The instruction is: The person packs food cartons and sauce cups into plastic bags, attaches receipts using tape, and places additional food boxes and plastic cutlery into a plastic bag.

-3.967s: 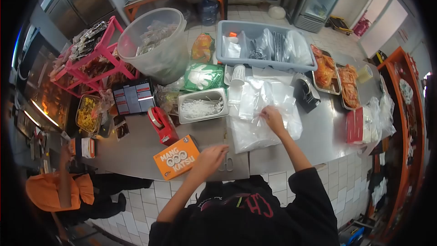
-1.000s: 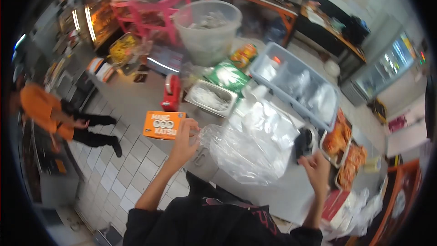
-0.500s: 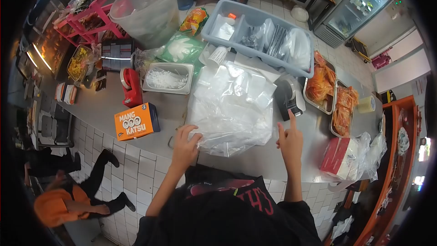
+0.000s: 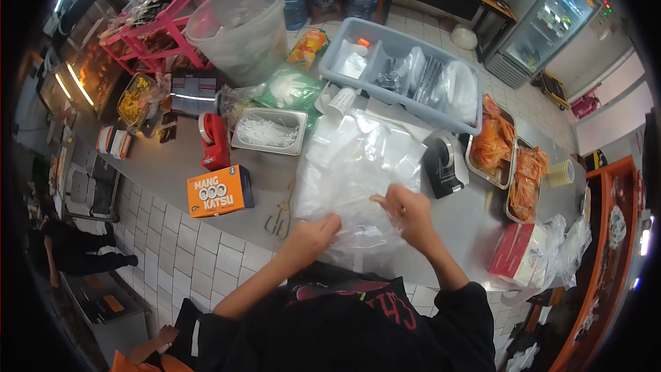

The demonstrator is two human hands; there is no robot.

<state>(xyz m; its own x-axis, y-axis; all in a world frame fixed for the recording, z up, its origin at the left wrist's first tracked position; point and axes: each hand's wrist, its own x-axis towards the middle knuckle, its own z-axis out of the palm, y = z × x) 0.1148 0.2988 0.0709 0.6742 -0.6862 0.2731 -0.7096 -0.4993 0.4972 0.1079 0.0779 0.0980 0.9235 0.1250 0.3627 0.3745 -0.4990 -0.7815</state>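
"Where did you have the bag, and how did it lie?"

"I saw the clear plastic bag point(image 4: 359, 219) at the near side of the steel table point(image 4: 458, 238), on top of a pile of clear bags point(image 4: 375, 143). The pile's long axis ran away from the wearer, its far end leaning slightly right, toward the blue-grey divided bin point(image 4: 403, 102). The top bag's own edges were lost in the crumples, so I couldn't tell which way its mouth faced."

"What had changed?"

"Half a second earlier, the right hand point(image 4: 410, 215) was off the bags, index finger straight, beside the black tape dispenser point(image 4: 435, 169). By this moment it had come in over the bag. The left hand point(image 4: 314, 238) had shifted inward from the left edge, and the scissors point(image 4: 284, 208) lay in plainer sight, between it and the Mang Katsu box point(image 4: 217, 191)."

"And the fingers?"

"The left ones were closed, pinching the bag at its left side. The right hand was narrow, thumb near the bent fingers and touching the bag; I couldn't tell whether it gripped. The two hands were near each other, crumpled plastic between them."
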